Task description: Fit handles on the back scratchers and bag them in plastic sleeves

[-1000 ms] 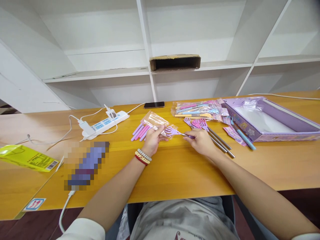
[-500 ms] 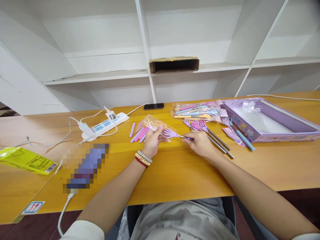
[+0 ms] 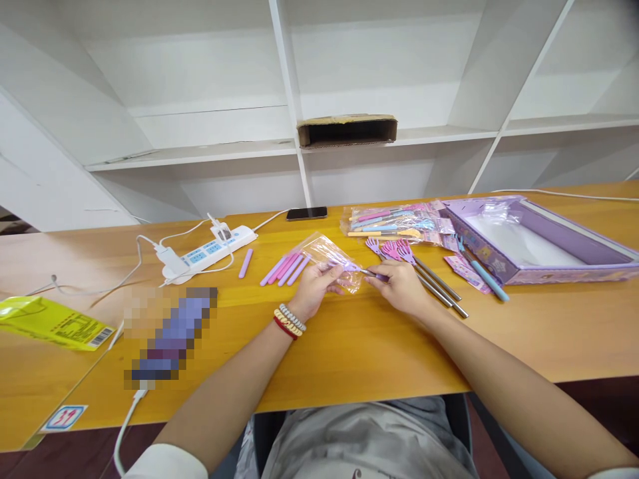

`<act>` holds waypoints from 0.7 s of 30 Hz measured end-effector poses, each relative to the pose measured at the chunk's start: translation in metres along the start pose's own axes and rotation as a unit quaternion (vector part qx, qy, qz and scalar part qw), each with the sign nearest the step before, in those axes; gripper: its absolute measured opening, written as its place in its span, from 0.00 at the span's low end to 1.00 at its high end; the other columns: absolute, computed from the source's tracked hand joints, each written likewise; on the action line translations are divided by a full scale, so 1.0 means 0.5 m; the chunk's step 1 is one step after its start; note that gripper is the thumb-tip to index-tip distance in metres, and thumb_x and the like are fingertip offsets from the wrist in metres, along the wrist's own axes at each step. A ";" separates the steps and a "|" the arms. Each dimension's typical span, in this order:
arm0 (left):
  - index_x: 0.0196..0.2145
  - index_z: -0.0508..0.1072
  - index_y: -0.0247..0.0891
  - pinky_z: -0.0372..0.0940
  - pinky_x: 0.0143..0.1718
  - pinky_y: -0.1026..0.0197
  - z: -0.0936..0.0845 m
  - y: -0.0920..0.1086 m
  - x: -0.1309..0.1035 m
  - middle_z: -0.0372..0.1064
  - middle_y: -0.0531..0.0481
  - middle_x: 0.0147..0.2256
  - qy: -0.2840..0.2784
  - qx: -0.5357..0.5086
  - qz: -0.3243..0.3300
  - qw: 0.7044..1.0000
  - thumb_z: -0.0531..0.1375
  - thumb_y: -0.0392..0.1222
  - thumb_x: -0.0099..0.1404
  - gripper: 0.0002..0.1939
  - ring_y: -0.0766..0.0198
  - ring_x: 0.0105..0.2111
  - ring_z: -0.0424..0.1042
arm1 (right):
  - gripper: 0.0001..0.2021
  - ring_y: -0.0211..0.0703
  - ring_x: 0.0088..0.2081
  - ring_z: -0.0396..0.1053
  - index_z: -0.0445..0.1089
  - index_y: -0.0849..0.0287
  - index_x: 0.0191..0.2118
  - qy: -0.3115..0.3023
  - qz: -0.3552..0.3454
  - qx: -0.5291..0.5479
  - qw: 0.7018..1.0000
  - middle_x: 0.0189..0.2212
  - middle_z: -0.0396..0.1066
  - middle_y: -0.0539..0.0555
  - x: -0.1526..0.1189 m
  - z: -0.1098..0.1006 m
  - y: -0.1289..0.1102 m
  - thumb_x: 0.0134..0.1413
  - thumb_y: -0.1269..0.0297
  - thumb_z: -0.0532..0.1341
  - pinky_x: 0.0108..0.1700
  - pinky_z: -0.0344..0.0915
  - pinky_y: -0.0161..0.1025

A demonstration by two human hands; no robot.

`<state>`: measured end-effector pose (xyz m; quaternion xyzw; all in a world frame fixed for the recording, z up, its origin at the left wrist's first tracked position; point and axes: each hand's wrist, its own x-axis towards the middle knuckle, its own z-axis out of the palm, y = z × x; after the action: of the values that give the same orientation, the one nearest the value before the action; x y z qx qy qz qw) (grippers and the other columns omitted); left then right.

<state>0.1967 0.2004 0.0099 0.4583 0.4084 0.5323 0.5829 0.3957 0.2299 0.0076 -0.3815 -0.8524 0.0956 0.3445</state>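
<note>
My left hand pinches a clear plastic bag near its right end. A purple hand-shaped scratcher head lies at or inside that end of the bag; which of the two is hard to tell. My right hand is closed on the metal rod and handle behind this head. To the left of the bag several pink and purple sticks lie side by side, with one purple stick apart from them. Next to my right hand lie several metal-rod scratchers with pink and purple heads.
Bagged scratchers lie behind my right hand. At the right are a purple box, a pink card and a blue-handled scratcher. A power strip, phone and yellow packet are on the table.
The bag has shifted right and now covers the scratcher head. My left hand has moved slightly right and down. One purple stick now lies farther left, away from the others.
</note>
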 end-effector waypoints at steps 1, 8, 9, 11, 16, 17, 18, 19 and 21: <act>0.36 0.72 0.32 0.67 0.24 0.65 0.002 -0.001 -0.001 0.73 0.42 0.36 -0.014 0.012 -0.009 1.000 0.63 0.47 0.53 0.17 0.61 0.30 0.73 | 0.09 0.38 0.26 0.64 0.74 0.59 0.33 -0.001 -0.004 0.003 1.000 0.24 0.70 0.54 0.000 0.000 -0.001 0.54 0.63 0.57 0.32 0.58 0.35; 0.41 0.71 0.34 0.66 0.32 0.65 0.004 0.002 0.000 0.71 0.44 0.39 -0.024 0.043 0.006 0.999 0.64 0.45 0.53 0.18 0.62 0.37 0.71 | 0.09 0.36 0.24 0.64 0.72 0.59 0.37 0.016 0.017 0.036 0.999 0.24 0.71 0.51 -0.007 0.008 -0.002 0.50 0.63 0.60 0.30 0.60 0.33; 0.42 0.70 0.35 0.65 0.32 0.66 0.001 0.004 0.002 0.71 0.45 0.40 -0.015 0.019 0.019 1.000 0.64 0.45 0.53 0.18 0.62 0.37 0.71 | 0.11 0.35 0.24 0.65 0.71 0.59 0.39 0.020 0.018 0.046 0.999 0.24 0.71 0.50 -0.008 0.009 -0.002 0.49 0.63 0.61 0.30 0.60 0.33; 0.42 0.69 0.36 0.65 0.31 0.66 -0.004 0.008 0.006 0.71 0.47 0.39 0.009 -0.029 0.039 0.999 0.63 0.45 0.54 0.18 0.64 0.37 0.71 | 0.14 0.35 0.24 0.65 0.68 0.60 0.43 0.018 0.011 0.058 0.998 0.24 0.70 0.50 -0.009 0.011 -0.003 0.49 0.63 0.61 0.31 0.61 0.33; 0.32 0.71 0.32 0.64 0.27 0.65 -0.008 0.011 0.009 0.71 0.48 0.30 0.026 -0.030 0.015 0.999 0.63 0.45 0.53 0.14 0.66 0.27 0.70 | 0.16 0.37 0.25 0.65 0.66 0.60 0.46 -0.017 -0.014 0.046 0.999 0.23 0.69 0.50 -0.011 0.011 -0.009 0.51 0.62 0.59 0.31 0.60 0.34; 0.31 0.71 0.31 0.64 0.27 0.65 -0.006 0.011 0.008 0.71 0.48 0.29 0.022 -0.029 0.015 0.999 0.64 0.45 0.53 0.13 0.67 0.26 0.70 | 0.16 0.37 0.25 0.65 0.65 0.60 0.46 -0.021 -0.013 0.047 0.999 0.23 0.69 0.50 -0.011 0.010 -0.010 0.51 0.61 0.59 0.31 0.60 0.34; 0.30 0.71 0.31 0.64 0.27 0.65 -0.004 0.011 0.008 0.70 0.48 0.28 0.020 -0.032 0.022 0.999 0.64 0.44 0.53 0.12 0.67 0.26 0.69 | 0.16 0.37 0.25 0.65 0.65 0.60 0.46 -0.024 -0.010 0.052 0.998 0.23 0.70 0.51 -0.011 0.009 -0.012 0.52 0.60 0.59 0.32 0.60 0.34; 0.30 0.71 0.31 0.64 0.28 0.65 -0.002 0.012 0.007 0.70 0.49 0.28 0.022 -0.037 0.032 0.999 0.64 0.44 0.53 0.12 0.68 0.26 0.69 | 0.17 0.37 0.25 0.65 0.64 0.60 0.47 -0.028 -0.003 0.061 0.998 0.24 0.70 0.51 -0.010 0.007 -0.014 0.52 0.60 0.59 0.32 0.60 0.34; 0.30 0.71 0.31 0.65 0.29 0.66 -0.001 0.014 0.009 0.70 0.50 0.27 0.035 -0.048 0.054 0.997 0.64 0.43 0.53 0.11 0.69 0.27 0.69 | 0.20 0.37 0.26 0.65 0.61 0.60 0.50 -0.055 0.015 0.087 0.995 0.25 0.70 0.51 -0.010 0.003 -0.017 0.52 0.60 0.59 0.32 0.60 0.34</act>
<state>0.1948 0.2049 0.0165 0.4323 0.3767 0.5977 0.5603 0.3920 0.2208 0.0075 -0.3567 -0.8530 0.1954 0.3272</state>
